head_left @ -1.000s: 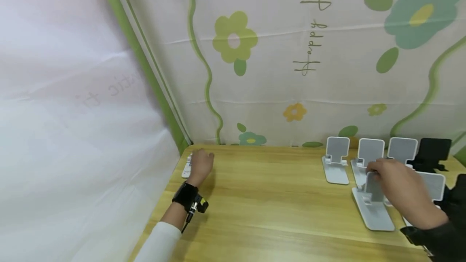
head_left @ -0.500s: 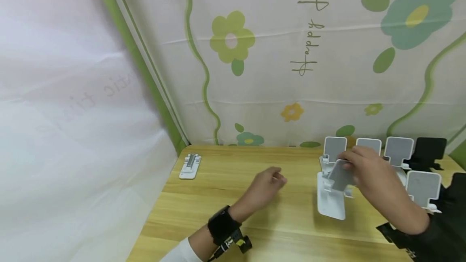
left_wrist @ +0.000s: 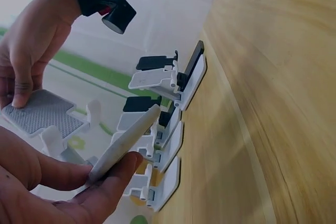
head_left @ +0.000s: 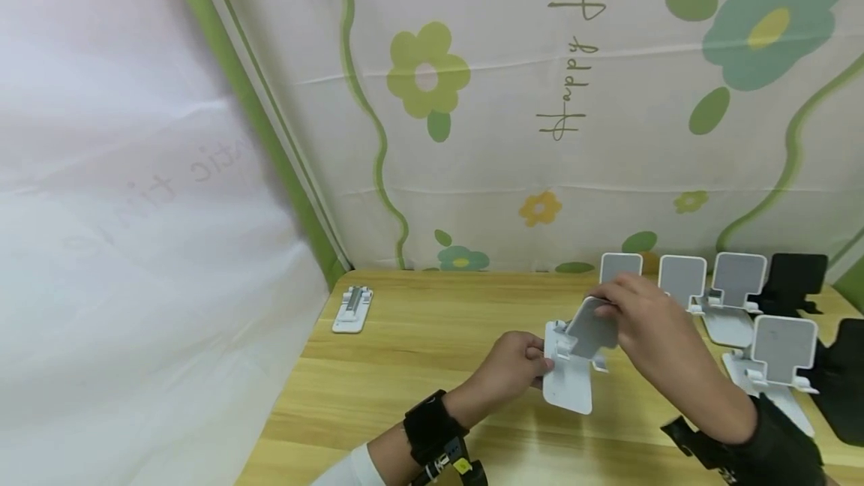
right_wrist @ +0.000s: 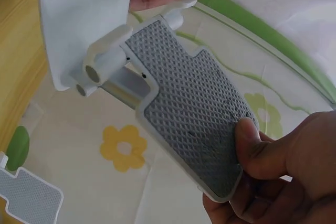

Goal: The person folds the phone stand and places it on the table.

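A white phone stand [head_left: 568, 388] is held up over the table, unfolded, between both hands. My left hand [head_left: 509, 362] pinches the edge of its flat base between thumb and fingers; the left wrist view has that base [left_wrist: 126, 137] edge-on. With thumb and fingertips my right hand [head_left: 651, 325] grips the outer end of the tilted back plate. The plate's grey textured pad [right_wrist: 189, 103] and the two white hooks at its lower edge show clearly in the right wrist view. Behind the right hand, another white stand [head_left: 621, 265] is partly hidden.
On the right stand more unfolded phone stands, white ones [head_left: 739, 280] and black ones [head_left: 796, 283], in two rows. One folded white stand [head_left: 352, 310] lies at the table's far left corner. A printed curtain [head_left: 486, 133] hangs behind the wooden table [head_left: 439, 306].
My right hand has brought the phone stand leftward from the right-hand group. My left hand has left the folded stand, moved right and taken hold of the base.
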Demonstrator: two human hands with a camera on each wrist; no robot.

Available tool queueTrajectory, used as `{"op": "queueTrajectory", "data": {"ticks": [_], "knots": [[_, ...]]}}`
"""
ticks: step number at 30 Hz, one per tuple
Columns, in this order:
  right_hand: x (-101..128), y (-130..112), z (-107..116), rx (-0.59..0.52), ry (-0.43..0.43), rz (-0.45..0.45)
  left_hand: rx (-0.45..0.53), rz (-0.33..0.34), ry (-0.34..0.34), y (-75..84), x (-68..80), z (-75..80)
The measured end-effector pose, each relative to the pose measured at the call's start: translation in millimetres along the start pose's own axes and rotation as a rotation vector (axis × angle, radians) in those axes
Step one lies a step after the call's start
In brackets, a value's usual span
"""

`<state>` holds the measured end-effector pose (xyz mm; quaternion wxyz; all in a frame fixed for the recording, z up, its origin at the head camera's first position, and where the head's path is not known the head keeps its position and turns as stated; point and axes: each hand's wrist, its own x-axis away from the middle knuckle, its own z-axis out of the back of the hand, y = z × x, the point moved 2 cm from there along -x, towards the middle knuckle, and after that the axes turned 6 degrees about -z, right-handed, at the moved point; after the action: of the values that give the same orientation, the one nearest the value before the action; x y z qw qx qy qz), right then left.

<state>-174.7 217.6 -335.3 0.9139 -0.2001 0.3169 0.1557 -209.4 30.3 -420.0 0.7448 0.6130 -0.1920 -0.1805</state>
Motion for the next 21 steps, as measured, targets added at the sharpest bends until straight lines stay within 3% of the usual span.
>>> {"op": "queueTrajectory", "data": {"ticks": [4,10,18,21], "knots": [[-1.1,-3.1,-1.6,-0.012,0.014,0.004,-0.04,0.017,0.024,2.0,1.3,1.8],[-2.7,1.0,-2.7,-0.114,-0.041,-0.1,0.037,0.021,0.036,1.2,2.8,7.7],[-4.2,13.8,-14.6,-0.403,-0.29,-0.333,0.179,0.021,-0.027,8.2,4.5,19.7],[-4.2,14.4,-19.4,-0.492,-0.313,-0.354,0.195,0.014,-0.033,13.1,4.9,22.4]]}}
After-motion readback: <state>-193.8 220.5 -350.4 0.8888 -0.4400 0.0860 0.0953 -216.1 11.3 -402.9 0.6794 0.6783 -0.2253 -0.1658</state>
